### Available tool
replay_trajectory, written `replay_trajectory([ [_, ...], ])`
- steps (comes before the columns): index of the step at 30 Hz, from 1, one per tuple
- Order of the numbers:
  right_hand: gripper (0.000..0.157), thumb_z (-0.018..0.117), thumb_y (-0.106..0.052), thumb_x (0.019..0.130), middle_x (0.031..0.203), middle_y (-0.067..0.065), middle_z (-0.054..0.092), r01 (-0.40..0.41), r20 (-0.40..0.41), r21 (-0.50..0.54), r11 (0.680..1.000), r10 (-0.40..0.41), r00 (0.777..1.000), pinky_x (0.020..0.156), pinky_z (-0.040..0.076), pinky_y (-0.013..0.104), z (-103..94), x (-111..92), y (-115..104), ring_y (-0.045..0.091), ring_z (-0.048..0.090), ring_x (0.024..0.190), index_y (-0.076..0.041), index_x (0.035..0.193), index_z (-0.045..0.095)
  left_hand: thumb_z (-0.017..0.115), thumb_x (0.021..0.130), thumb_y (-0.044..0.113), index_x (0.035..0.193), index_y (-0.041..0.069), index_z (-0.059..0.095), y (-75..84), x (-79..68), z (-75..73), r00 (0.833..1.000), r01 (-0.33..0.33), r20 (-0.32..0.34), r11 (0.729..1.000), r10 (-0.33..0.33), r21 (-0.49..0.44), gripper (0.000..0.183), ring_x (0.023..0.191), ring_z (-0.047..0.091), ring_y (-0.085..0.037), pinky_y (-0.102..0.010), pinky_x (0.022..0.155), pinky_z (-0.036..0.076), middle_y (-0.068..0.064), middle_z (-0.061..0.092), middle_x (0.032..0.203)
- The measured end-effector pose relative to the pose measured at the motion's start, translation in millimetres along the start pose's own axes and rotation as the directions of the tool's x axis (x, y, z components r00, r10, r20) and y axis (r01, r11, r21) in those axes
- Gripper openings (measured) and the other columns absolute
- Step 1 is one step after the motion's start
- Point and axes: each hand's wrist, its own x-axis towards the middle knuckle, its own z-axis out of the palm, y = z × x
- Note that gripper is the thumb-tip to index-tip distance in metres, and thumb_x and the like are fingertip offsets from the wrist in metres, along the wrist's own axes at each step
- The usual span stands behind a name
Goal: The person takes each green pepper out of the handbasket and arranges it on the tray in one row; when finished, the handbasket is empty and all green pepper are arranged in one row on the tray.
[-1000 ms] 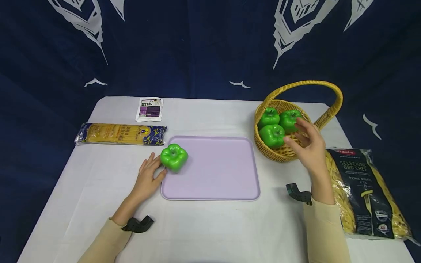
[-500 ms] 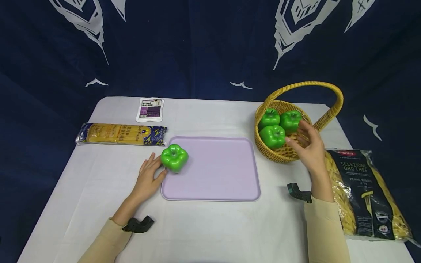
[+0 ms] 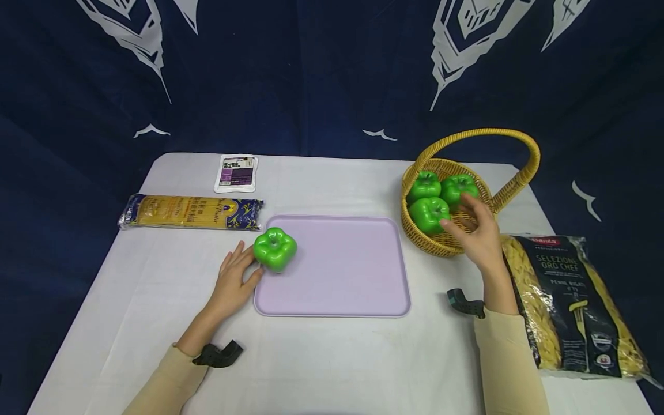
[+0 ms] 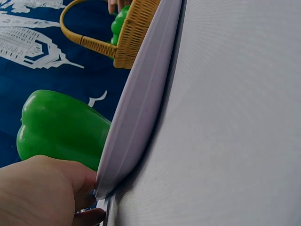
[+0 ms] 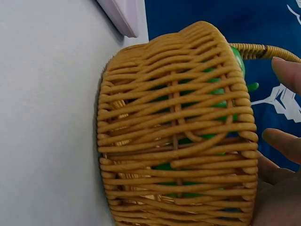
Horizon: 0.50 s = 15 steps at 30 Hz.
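1. So, current count from my end: one tray pepper (image 3: pixel 275 249), green, sits at the left edge of the lilac tray (image 3: pixel 342 271); the rest of the tray surface is bare.
2. Three more green peppers sit in the wicker basket (image 3: pixel 441 249): back-left pepper (image 3: pixel 425 187), front pepper (image 3: pixel 428 215), right pepper (image 3: pixel 457 189). The basket stands upright beside the tray, not touching it.
3. Right hand (image 3: pixel 477 230): I have it at the basket's near right side, thumb and fingers spread well apart and curved. Nothing in its grip that I can see. Its tips overlap the front and right peppers in the head view; I can't tell whether they touch.
4. Left hand (image 3: pixel 233 279): fingers loose and fairly straight, at the tray's left rim, just beside the tray pepper. I see no hold on it; contact is unclear.
5. Done, my judgement: tray pepper looks settled, needs nothing more from the left hand.
6. Left, my judgement: the right hand's pick or release at the basket is unfinished. I can't tell which, so I can't say if the tray count is rising or falling.
7. Off to the sides, likely untouched: spaghetti packet (image 3: pixel 189 211), small white pouch (image 3: pixel 236 173). Penne bag (image 3: pixel 576 305) lies beside the right forearm, seemingly not in play.
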Motion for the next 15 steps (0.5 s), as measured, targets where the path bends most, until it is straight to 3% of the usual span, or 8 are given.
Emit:
replay_trajectory([
  [5, 0.072, 0.073, -0.012, 0.087, 0.141, 0.020, 0.044, 0.009, 0.015, -0.007, 1.000, -0.009, 1.000, 0.103, 0.049, 0.038, 3.0, 1.0, -0.5, 0.038, 0.048, 0.128, -0.005, 0.150, 0.036, 0.058, 0.094, 0.014, 0.142, -0.003, 0.045, 1.4, 0.3, -0.3, 1.000, 0.003, 0.001, 1.000, -0.003, -0.002, 0.052, 0.149, 0.016, -0.041, -0.059, 0.121, 0.003, -0.021, 0.042, 0.151],
  [15, 0.072, 0.074, -0.013, 0.086, 0.139, 0.020, 0.045, 0.033, 0.031, -0.031, 0.999, -0.032, 0.999, 0.102, 0.048, 0.049, 8.7, 2.5, 0.3, 0.037, 0.050, 0.125, -0.003, 0.148, 0.038, 0.058, 0.094, 0.013, 0.142, -0.004, 0.045, 3.1, -0.4, -1.7, 1.000, 0.002, -0.002, 1.000, -0.002, -0.005, 0.052, 0.149, 0.017, -0.042, -0.059, 0.121, 0.004, -0.022, 0.042, 0.150],
])
